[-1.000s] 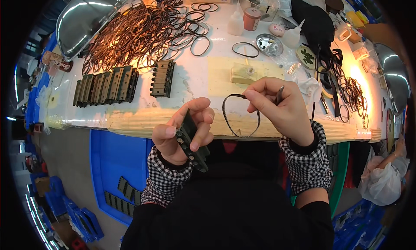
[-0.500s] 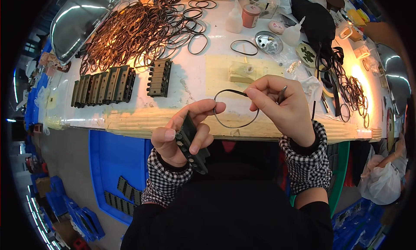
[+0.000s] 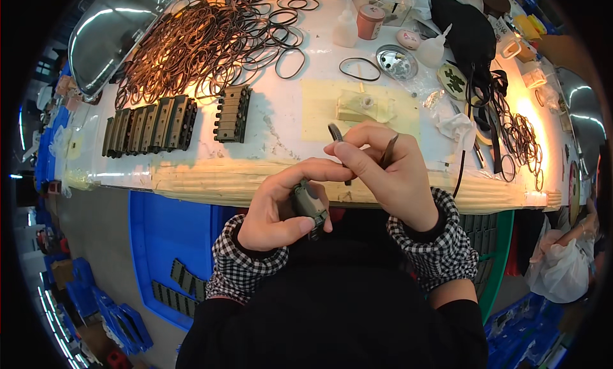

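My left hand (image 3: 273, 212) is closed around a dark green plastic part with small wheels (image 3: 310, 204), seen nearly end-on and partly covered by the fingers. A thin black toothed belt loop (image 3: 335, 133) is pinched between the thumb and forefinger of my right hand (image 3: 397, 177). From here the loop looks edge-on and narrow. A slim dark tool (image 3: 389, 150) sticks up from the same hand; its kind I cannot tell. The left forefinger reaches to the right fingertips, at the loop's lower end, just in front of the table edge.
At the back left lies a heap of belt loops (image 3: 185, 46). Green wheeled parts stand in a row (image 3: 150, 127), with another part (image 3: 232, 115) beside it. A yellow block (image 3: 357, 105) and a metal dish (image 3: 396, 61) are farther back. A blue tray (image 3: 172, 235) sits below the table.
My hands have come together, the right moving left and down. The loop has turned from an open ring to edge-on, and the green part in my left hand has tilted.
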Available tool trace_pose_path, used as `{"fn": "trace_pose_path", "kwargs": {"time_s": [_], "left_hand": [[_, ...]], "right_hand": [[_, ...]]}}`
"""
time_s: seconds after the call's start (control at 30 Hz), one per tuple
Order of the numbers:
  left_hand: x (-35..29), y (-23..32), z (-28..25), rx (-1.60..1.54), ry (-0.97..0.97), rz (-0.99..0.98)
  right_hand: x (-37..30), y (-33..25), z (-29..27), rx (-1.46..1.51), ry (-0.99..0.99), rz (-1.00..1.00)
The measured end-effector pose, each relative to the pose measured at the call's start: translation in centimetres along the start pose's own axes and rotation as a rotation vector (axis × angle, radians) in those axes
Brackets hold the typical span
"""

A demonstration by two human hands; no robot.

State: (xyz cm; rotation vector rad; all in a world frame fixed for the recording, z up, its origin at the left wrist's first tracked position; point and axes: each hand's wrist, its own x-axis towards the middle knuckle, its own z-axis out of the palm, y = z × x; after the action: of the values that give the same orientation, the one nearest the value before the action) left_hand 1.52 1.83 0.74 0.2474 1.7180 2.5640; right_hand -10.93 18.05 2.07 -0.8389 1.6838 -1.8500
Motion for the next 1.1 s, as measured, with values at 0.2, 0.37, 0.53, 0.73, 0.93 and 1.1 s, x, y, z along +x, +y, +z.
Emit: {"fn": "trace_pose_path", "kwargs": {"time_s": [0.2, 0.37, 0.53, 0.73, 0.93, 1.1], "left_hand": [[-0.5, -2.0, -1.6, -0.629, 0.339, 0.05], [-0.6, -1.1, -2.5, -0.937, 0.497, 0.122], [-0.8, -1.7, -2.2, -0.652, 0.485, 0.145], [0.2, -1.9, -0.3, -0.099, 0.643, 0.129], [0.9, -3.6, 1.1, -0.148, 0.6, 0.099], [0.5, -3.3, 0.7, -0.037, 0.519, 0.078]], "right_hand": [[0.7, -1.3, 0.0, 0.139, 0.216, -0.06], [0.6, -0.5, 0.0, 0.112, 0.133, 0.004], [0.6, 0.4, 0.1, 0.141, 0.103, 0.099], [0.8, 0.7, 1.4, 0.138, 0.089, 0.117], [1.5, 2.5, 3.1, 0.078, 0.104, 0.051], [1.5, 2.9, 2.9, 0.061, 0.077, 0.05]]}}
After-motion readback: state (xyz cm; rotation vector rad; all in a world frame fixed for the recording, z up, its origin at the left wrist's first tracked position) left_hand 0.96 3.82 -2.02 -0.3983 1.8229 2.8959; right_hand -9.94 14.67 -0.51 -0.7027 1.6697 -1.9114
